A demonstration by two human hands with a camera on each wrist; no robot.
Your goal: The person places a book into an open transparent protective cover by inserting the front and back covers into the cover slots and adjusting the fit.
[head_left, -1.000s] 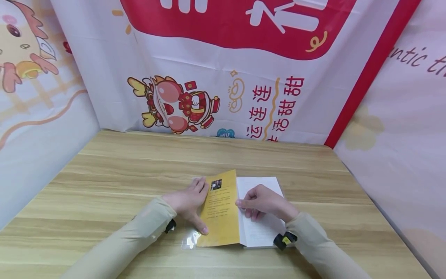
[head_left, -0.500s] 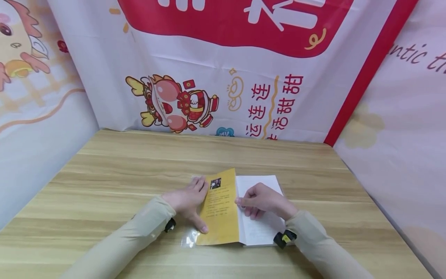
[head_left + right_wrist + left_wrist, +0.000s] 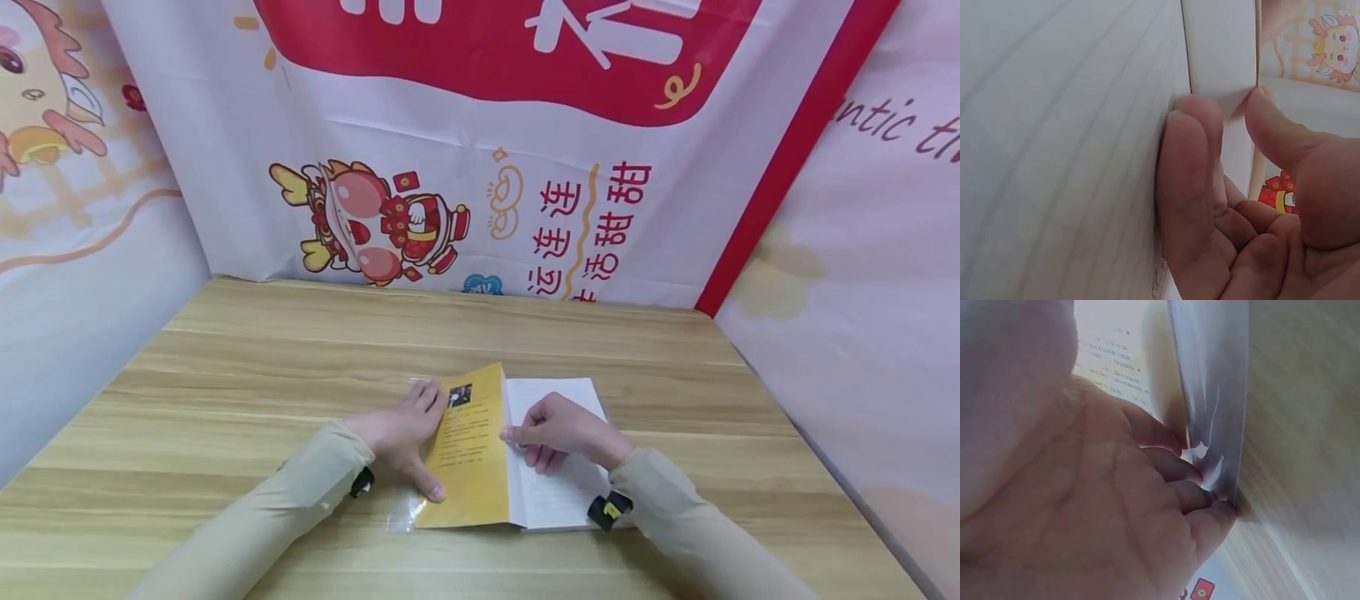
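Observation:
A book lies open on the table, its yellow flap [image 3: 476, 467] with a small photo and printed lines folded out to the left. White printed pages [image 3: 566, 500] show on the right. My left hand [image 3: 405, 437] spreads over the flap's left edge, thumb stretched towards the lower corner. In the left wrist view, its fingertips touch a clear plastic cover [image 3: 1213, 369] at that edge. My right hand [image 3: 566, 429] has its fingers bent against the white page and its thumb [image 3: 1266, 112] at the flap's folded edge, which stands slightly raised between thumb and fingers.
The wood-grain table [image 3: 300, 350] runs back to a white and red printed cloth [image 3: 480, 133] that hangs behind it. Printed cloths also hang at the left and right sides. Black straps [image 3: 609, 510] sit at both wrists.
Both hands and the book stay in the same arrangement. The scene has shifted only a few pixels in the head view.

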